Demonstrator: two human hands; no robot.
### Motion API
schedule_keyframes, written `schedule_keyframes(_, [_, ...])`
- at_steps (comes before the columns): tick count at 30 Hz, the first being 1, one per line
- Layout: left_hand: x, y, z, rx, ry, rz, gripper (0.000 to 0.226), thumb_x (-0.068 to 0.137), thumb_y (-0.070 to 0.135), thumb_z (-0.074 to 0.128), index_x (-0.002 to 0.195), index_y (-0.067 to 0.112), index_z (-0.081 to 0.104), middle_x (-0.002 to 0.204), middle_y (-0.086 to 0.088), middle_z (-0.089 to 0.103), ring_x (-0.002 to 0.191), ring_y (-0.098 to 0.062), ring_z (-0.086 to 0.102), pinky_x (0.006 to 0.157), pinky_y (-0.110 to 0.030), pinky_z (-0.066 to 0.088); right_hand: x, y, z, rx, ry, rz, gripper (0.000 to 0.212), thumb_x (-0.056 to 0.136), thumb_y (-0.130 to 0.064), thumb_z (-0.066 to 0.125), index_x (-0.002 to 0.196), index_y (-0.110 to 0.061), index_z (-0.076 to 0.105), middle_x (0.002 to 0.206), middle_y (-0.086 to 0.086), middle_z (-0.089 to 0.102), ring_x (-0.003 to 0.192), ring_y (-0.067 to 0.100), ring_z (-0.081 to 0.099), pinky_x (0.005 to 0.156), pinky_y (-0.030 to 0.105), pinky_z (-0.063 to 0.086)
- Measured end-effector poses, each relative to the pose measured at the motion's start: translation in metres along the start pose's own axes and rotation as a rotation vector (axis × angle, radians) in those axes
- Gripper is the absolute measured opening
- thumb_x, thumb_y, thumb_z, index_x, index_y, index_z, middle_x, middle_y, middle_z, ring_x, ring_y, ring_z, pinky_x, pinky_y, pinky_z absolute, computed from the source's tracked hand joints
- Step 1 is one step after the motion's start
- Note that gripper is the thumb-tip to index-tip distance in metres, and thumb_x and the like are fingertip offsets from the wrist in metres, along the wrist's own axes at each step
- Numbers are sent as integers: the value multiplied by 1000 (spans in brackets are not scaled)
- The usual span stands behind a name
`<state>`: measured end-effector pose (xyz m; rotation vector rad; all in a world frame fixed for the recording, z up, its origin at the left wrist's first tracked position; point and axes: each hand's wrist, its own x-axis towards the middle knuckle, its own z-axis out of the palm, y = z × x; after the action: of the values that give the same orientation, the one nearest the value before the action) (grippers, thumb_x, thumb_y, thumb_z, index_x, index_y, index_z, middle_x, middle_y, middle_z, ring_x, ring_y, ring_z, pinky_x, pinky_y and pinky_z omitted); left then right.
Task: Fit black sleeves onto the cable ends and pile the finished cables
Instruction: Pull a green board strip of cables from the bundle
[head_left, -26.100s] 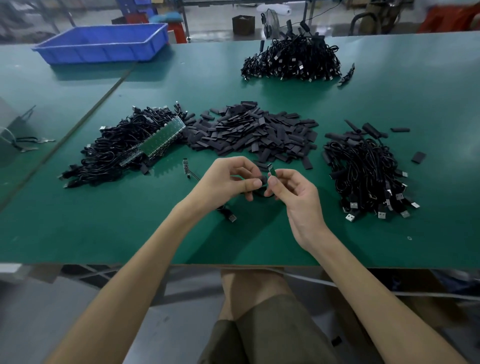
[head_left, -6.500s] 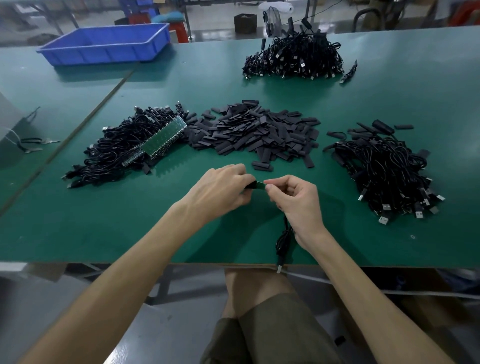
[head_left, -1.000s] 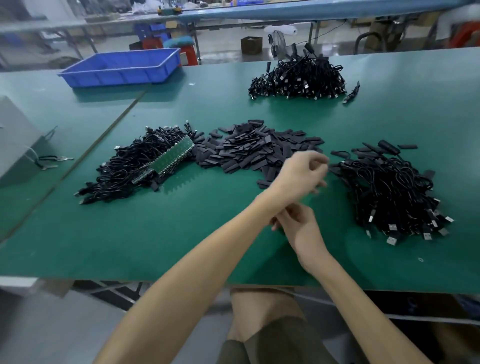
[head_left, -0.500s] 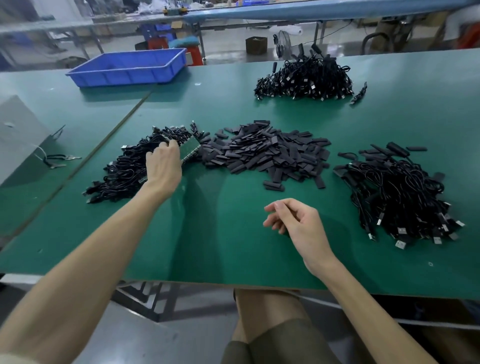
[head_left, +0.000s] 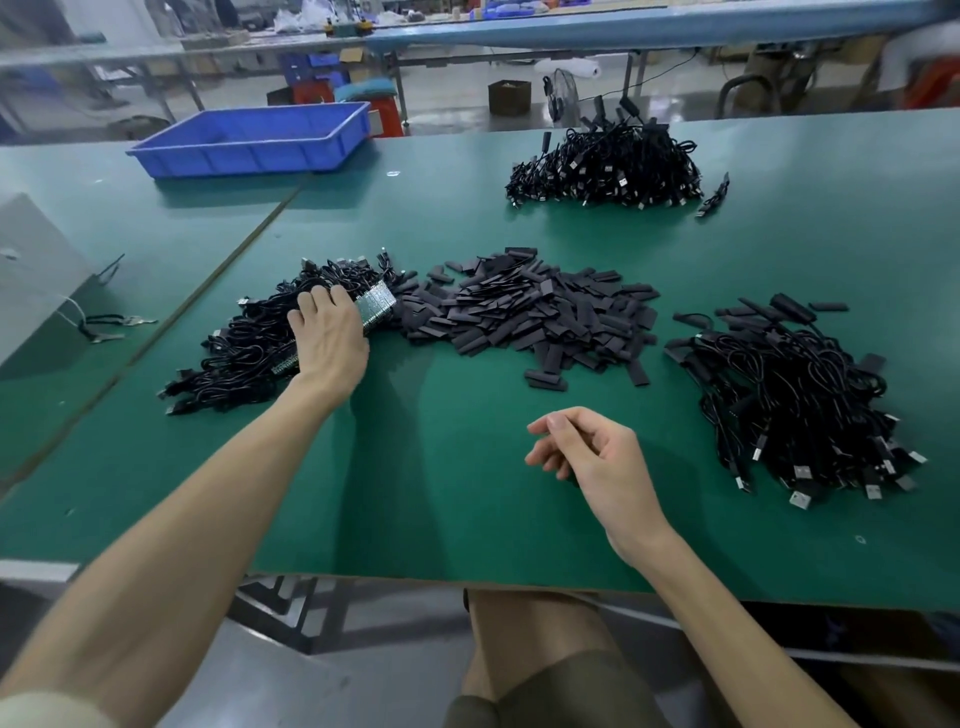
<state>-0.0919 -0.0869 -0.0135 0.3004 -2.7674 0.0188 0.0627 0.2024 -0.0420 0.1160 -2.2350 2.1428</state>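
Note:
My left hand (head_left: 327, 338) lies on the left pile of black cables (head_left: 239, 353), fingers spread over the cables and over a green strip of small boards (head_left: 378, 307) that rests on the pile. Whether a finger hooks a cable is hidden. My right hand (head_left: 597, 462) hovers over the green table (head_left: 441, 493) near the front, fingers loosely curled and holding nothing. A heap of flat black sleeves (head_left: 530, 312) lies in the middle. To the right sits a pile of cables with sleeves and USB plugs (head_left: 789, 395).
Another cable pile (head_left: 608, 166) lies at the far side of the table. A blue plastic tray (head_left: 249, 140) stands at the back left. A grey box (head_left: 31, 280) and a bunch of keys (head_left: 114, 325) are at the left. The table's front edge runs just below my wrists.
My left hand left the right-hand pile, crossed to the left cable pile, and has settled a little deeper on it. My right hand has stayed in place, empty.

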Motion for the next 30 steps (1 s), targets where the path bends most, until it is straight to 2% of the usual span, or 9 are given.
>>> schedule_keyframes(10, [11, -11, -38, -239, 178, 43, 46, 87, 21, 78, 117, -3, 52, 116, -23, 56, 109, -38, 48, 98, -47, 41, 3, 2, 0, 9, -7, 0, 23, 107, -18, 55, 95, -13, 75, 78, 6, 77, 69, 11, 66, 64, 21, 51])
schedule_keyframes(13, [16, -10, -62, -283, 215, 108, 41, 86, 15, 76, 116, -4, 56, 113, -20, 58, 108, -33, 48, 98, -44, 43, 3, 3, 0, 5, -14, 4, 23, 107, -18, 56, 96, -14, 75, 78, 5, 77, 69, 11, 66, 64, 20, 51])
schedule_keyframes(17, [14, -6, -85, -332, 294, 82, 41, 85, 11, 74, 119, -2, 57, 114, -17, 58, 109, -30, 47, 98, -39, 42, 3, 4, 1, 8, -19, -1, 22, 107, -18, 56, 96, -14, 75, 78, 6, 77, 69, 11, 66, 64, 20, 51])
schedule_keyframes(20, [16, -2, -97, -524, 239, -26, 38, 88, 21, 74, 116, 2, 57, 114, -15, 59, 106, -27, 51, 95, -38, 47, 2, 4, 0, 9, -20, -6, 22, 107, -18, 56, 96, -14, 75, 78, 6, 77, 69, 11, 66, 64, 20, 51])
schedule_keyframes(23, [13, 5, -105, -749, 132, -117, 29, 88, 19, 74, 107, 6, 58, 111, -16, 64, 91, -21, 56, 84, -34, 52, 1, 4, 0, 9, -19, -4, 23, 107, -18, 56, 96, -14, 75, 78, 6, 77, 69, 11, 66, 64, 21, 51])
schedule_keyframes(27, [0, 22, -114, -722, 202, -15, 27, 88, 15, 74, 109, 9, 57, 111, -12, 61, 103, -29, 58, 93, -42, 52, 1, 2, -1, 13, -17, -5, 23, 107, -18, 56, 96, -13, 75, 78, 7, 77, 69, 11, 66, 64, 21, 51])
schedule_keyframes(29, [-3, 28, -124, -769, 265, -1, 28, 88, 16, 73, 108, 14, 54, 111, -8, 59, 104, -27, 56, 93, -39, 52, 1, 3, -2, 8, -17, -3, 23, 107, -17, 55, 96, -12, 75, 78, 7, 77, 69, 12, 66, 64, 21, 51])
schedule_keyframes(30, [-4, 30, -130, -788, 299, 1, 28, 88, 18, 72, 109, 15, 54, 110, -7, 59, 102, -25, 57, 90, -34, 52, 1, 3, -2, 10, -16, -3, 23, 107, -17, 55, 97, -12, 75, 78, 7, 77, 69, 12, 66, 64, 21, 51])
